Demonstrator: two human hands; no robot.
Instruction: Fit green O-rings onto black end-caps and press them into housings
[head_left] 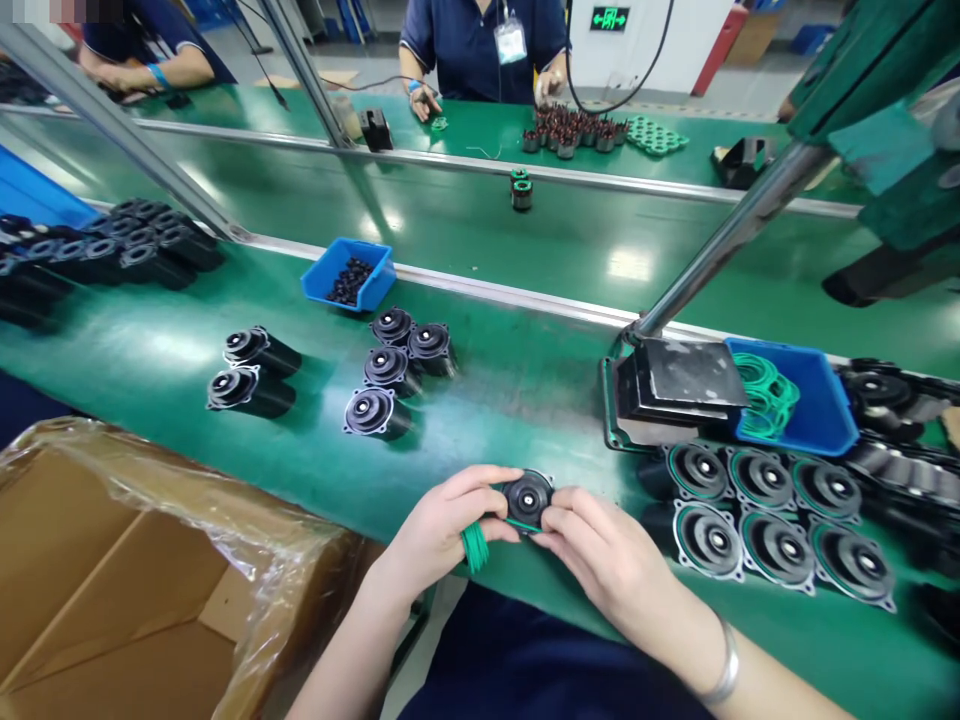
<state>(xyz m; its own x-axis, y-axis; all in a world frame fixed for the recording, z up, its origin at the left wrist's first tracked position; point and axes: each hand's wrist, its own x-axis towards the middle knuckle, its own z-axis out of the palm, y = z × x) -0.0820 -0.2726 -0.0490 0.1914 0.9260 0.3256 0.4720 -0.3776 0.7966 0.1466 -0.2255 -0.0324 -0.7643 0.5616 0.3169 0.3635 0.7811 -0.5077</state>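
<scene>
Clamped in fingers of left hand and right hand, by near edge of worktop: 1 black motor. Best held steady, easing green band evenly around, untwisted.

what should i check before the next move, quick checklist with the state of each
1. Left hand on the held part: ok, fingers at its left side.
2. Right hand on the held part: ok, fingertips at its right side.
3. Green strand seated all round: cannot tell, it shows only along the near edge, between the hands.
4. Spare rings at hand: ok, a green bundle hangs from the left hand.
5. More rings stocked: ok, a loose pile lies in the right blue bin.
</scene>
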